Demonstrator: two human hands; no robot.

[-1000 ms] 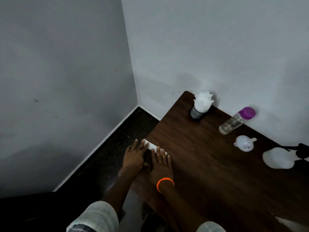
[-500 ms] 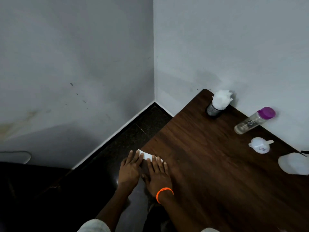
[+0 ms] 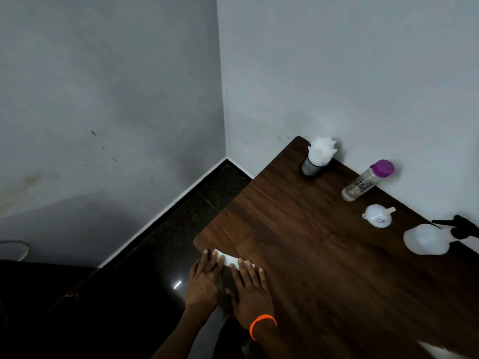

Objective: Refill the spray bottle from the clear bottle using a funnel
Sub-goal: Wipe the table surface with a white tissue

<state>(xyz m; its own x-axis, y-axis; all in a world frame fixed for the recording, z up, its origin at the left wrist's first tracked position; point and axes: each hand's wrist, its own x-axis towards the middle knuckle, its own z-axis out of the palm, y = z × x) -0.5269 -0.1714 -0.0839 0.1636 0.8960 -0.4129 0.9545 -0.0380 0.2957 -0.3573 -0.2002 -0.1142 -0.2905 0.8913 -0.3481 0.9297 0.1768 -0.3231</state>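
A clear bottle (image 3: 363,183) with a purple cap stands near the wall at the back right of the wooden table (image 3: 324,268). In front of it lies a white funnel (image 3: 377,216). The white spray bottle (image 3: 426,239) with a black trigger head is at the right edge of the view. Far from all three, my left hand (image 3: 203,281) and my right hand (image 3: 250,288) lie flat, fingers straight, pressing on a white folded paper (image 3: 229,259) at the table's near left corner. An orange band circles my right wrist.
A black mesh cup (image 3: 312,168) stuffed with white tissue stands at the table's back corner. Grey walls meet behind the table. Dark floor lies to the left of the table edge. A pale object (image 3: 440,352) shows at the bottom right.
The view has swung left and tilted, so the table objects sit further right. Both hands stay flat on the white paper at the corner.
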